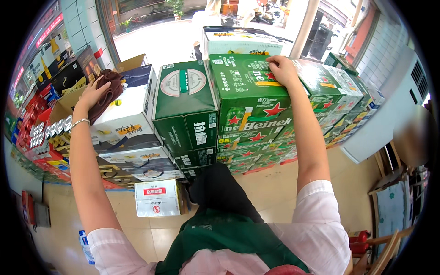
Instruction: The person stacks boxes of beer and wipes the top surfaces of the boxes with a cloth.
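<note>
My left hand [95,93] is closed on a crumpled brown cloth [107,94], which lies on top of a white and dark blue carton [132,98] at the left. My right hand [283,71] rests on the top of a green beer carton [243,73] with a red star, its fingers laid over the carton's surface and nothing held in them. Between my two hands stands a darker green carton [185,110] with a round pale label and a green carry handle on its top.
Stacked cartons form a long row in front of me; more green beer cartons [323,80] continue right. Silver-topped cans [52,130] stand at the left. A small white box [157,199] sits on the floor near my leg. A white appliance [389,105] stands at the right.
</note>
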### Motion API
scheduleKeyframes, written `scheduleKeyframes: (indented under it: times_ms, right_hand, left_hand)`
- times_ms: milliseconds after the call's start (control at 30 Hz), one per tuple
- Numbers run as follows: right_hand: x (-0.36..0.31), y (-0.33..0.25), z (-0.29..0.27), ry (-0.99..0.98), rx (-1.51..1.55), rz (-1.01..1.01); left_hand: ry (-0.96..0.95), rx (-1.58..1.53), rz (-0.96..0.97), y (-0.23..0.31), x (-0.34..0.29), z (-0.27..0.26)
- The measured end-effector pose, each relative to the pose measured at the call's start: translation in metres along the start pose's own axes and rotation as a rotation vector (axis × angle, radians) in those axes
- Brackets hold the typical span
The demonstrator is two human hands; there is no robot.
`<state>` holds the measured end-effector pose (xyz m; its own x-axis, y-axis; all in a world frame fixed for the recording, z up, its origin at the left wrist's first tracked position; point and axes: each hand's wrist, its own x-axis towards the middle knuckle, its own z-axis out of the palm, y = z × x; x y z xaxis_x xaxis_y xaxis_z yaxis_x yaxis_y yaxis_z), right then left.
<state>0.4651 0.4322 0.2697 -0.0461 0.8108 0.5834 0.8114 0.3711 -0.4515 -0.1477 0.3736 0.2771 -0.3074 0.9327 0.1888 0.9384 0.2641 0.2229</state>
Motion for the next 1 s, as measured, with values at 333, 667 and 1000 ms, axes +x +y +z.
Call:
scheduleKeyframes:
  times_ms: [333,667,1000]
  right_hand:
    - [-0.002,-0.001,-0.001,-0.029,-0.019,-0.021]
    - [0.001,-0.004,0.004,0.067,-0.09,-0.02]
    - [0.012,0.022,0.011,0.056,0.035,0.068]
  left_hand:
    - [0.236,-0.188,0.307,0.023,-0.126,-0.018]
    - [0.846,-0.059,0.419,0.095,-0.168,0.035]
    - [0.244,0.078,0.574,0.188,-0.153,0.022]
